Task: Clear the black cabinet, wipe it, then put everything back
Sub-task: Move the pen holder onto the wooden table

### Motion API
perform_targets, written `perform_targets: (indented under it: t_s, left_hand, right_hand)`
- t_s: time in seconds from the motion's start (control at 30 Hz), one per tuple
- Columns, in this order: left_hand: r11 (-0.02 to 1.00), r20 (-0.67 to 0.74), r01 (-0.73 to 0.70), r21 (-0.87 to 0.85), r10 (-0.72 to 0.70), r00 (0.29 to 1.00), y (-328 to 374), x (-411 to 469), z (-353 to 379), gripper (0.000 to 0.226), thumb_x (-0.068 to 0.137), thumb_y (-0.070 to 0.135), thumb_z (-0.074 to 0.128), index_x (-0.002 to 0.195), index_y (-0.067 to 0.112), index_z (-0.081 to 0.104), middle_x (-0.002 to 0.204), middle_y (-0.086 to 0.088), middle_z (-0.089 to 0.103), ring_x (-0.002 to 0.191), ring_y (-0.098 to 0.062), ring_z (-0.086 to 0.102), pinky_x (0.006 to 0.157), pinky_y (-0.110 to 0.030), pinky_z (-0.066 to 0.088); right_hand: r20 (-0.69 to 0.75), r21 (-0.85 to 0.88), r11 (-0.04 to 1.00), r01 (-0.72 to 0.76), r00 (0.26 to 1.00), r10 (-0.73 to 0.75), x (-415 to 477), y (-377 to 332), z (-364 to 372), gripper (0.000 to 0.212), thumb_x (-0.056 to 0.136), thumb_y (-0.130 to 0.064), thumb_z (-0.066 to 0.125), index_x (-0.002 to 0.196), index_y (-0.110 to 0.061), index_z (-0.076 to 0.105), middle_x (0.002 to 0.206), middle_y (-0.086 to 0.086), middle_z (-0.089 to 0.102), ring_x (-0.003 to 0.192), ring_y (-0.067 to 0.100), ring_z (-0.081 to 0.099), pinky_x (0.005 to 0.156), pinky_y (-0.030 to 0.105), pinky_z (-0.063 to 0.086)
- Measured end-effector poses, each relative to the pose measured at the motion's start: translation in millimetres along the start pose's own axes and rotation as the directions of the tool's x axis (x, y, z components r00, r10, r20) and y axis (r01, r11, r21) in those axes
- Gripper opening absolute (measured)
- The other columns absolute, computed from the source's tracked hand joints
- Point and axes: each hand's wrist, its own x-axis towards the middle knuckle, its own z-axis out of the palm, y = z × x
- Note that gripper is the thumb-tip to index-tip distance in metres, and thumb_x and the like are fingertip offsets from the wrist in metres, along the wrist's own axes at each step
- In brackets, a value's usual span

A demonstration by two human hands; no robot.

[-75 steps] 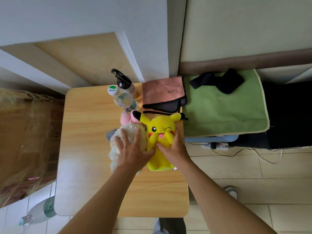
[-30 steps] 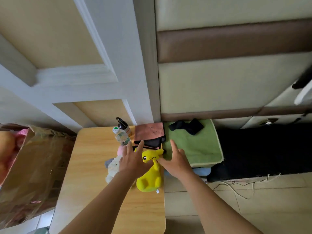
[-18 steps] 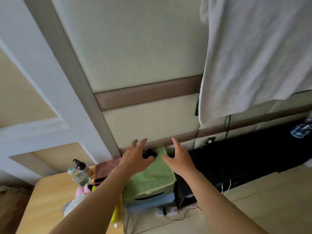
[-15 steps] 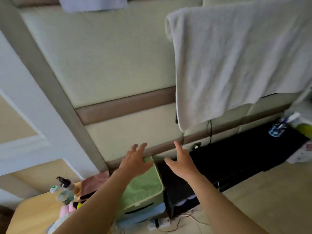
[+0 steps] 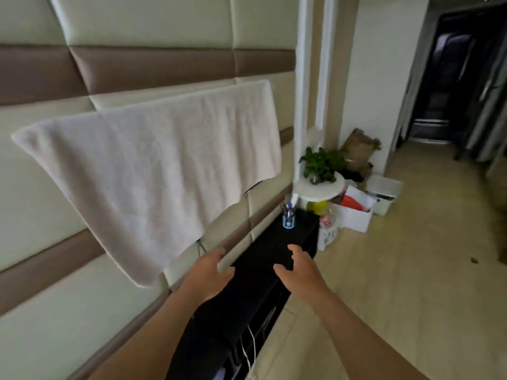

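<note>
Both hands, left (image 5: 210, 272) and right (image 5: 297, 270), hover spread and empty over the long, smooth black cabinet (image 5: 263, 272). A small blue-labelled cup (image 5: 288, 218) stands at its far end, under a nubby white towel (image 5: 153, 171).

- The black cabinet (image 5: 260, 272) is long and low. It stands on the floor (image 5: 397, 270) with its back against the padded wall (image 5: 164, 28) and runs away from the viewer toward the right. Its top is flat, dark and matt. The front face shows open compartments, too dark to see into.
- A small blue cup (image 5: 288, 220) stands upright on the cabinet top near its far end, with pens standing in it.
- A thin white cable (image 5: 251, 349) hangs down the cabinet's front at the near end.
</note>
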Motion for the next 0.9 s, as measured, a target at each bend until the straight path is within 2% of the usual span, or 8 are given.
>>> perform_targets:
  t_s: [0.13,0.23,0.33,0.47,0.67,0.77,0.83,0.9]
  left_hand:
    - [0.992,0.035,-0.051,-0.113,0.055,0.998,33,26,23,0.049,0.09,0.036,0.069,0.133,0.019,0.053,0.123,-0.003,0.062,0.108,-0.018,0.061,0.089,-0.025,0.047]
    - [0.989,0.063,-0.094,-0.113,0.102,0.993,57,47,38,0.05,0.091,0.038,0.068,0.135,0.02,0.052,0.117,0.0,0.061,0.111,-0.018,0.06,0.091,-0.024,0.043]
    - [0.986,0.079,-0.097,-0.138,0.108,0.991,78,71,54,0.047,0.09,0.036,0.07,0.131,0.019,0.055,0.111,0.001,0.06,0.102,-0.014,0.06,0.089,-0.022,0.044]
    - [0.986,0.091,-0.123,-0.11,0.134,0.987,106,117,76,0.042,0.09,0.036,0.071,0.125,0.019,0.055,0.11,0.004,0.058,0.098,-0.009,0.057,0.078,-0.012,0.042]
    - [0.97,0.077,-0.146,-0.195,0.163,0.984,159,227,111,0.044,0.09,0.033,0.071,0.128,0.018,0.055,0.115,0.0,0.06,0.102,-0.013,0.059,0.086,-0.021,0.043]
    - [0.967,0.086,-0.163,-0.194,0.183,0.979,186,287,125,0.034,0.089,0.033,0.07,0.118,0.021,0.058,0.11,0.003,0.061,0.103,-0.014,0.06,0.09,-0.027,0.048]
    - [0.965,0.07,-0.198,-0.171,0.212,0.975,201,319,129,0.019,0.089,0.03,0.069,0.102,0.028,0.056,0.096,0.012,0.059,0.098,-0.014,0.061,0.08,-0.022,0.044]
    - [0.964,0.057,-0.201,-0.174,0.214,0.975,218,345,128,0.018,0.088,0.026,0.07,0.096,0.03,0.054,0.085,0.016,0.057,0.088,-0.013,0.061,0.073,-0.02,0.041]
  right_hand:
    - [-0.1,0.034,0.998,-0.05,0.994,0.054,-1,36,-49,0.072,0.095,-0.043,0.061,0.155,-0.023,0.028,0.155,0.006,0.035,0.137,0.023,0.043,0.1,0.033,0.042]
    - [-0.153,0.045,0.996,-0.075,0.985,0.081,4,54,-73,0.072,0.092,-0.044,0.063,0.154,-0.022,0.032,0.154,0.004,0.039,0.137,0.021,0.044,0.106,0.035,0.043]
    - [-0.168,0.059,0.994,-0.096,0.98,0.105,21,68,-94,0.072,0.091,-0.045,0.063,0.153,-0.023,0.033,0.154,0.004,0.038,0.137,0.021,0.044,0.108,0.037,0.044]
    - [-0.177,0.054,0.991,-0.12,0.976,0.128,64,85,-117,0.072,0.09,-0.046,0.064,0.152,-0.024,0.034,0.153,0.004,0.039,0.136,0.021,0.044,0.107,0.037,0.045]
    - [-0.179,0.033,0.994,-0.106,0.978,0.11,176,107,-152,0.071,0.091,-0.045,0.065,0.151,-0.022,0.036,0.149,0.004,0.044,0.131,0.022,0.049,0.103,0.033,0.045]
    - [-0.178,0.024,0.992,-0.124,0.976,0.126,232,110,-172,0.07,0.091,-0.045,0.066,0.15,-0.022,0.036,0.15,0.004,0.044,0.133,0.023,0.047,0.102,0.031,0.042]
    - [-0.176,0.015,0.993,-0.121,0.977,0.122,259,113,-185,0.068,0.092,-0.042,0.067,0.15,-0.022,0.037,0.151,0.004,0.045,0.134,0.023,0.047,0.104,0.031,0.041]
    - [-0.184,-0.01,0.993,-0.116,0.976,0.112,286,114,-201,0.068,0.093,-0.039,0.067,0.15,-0.02,0.036,0.151,0.005,0.044,0.134,0.023,0.046,0.1,0.028,0.039]
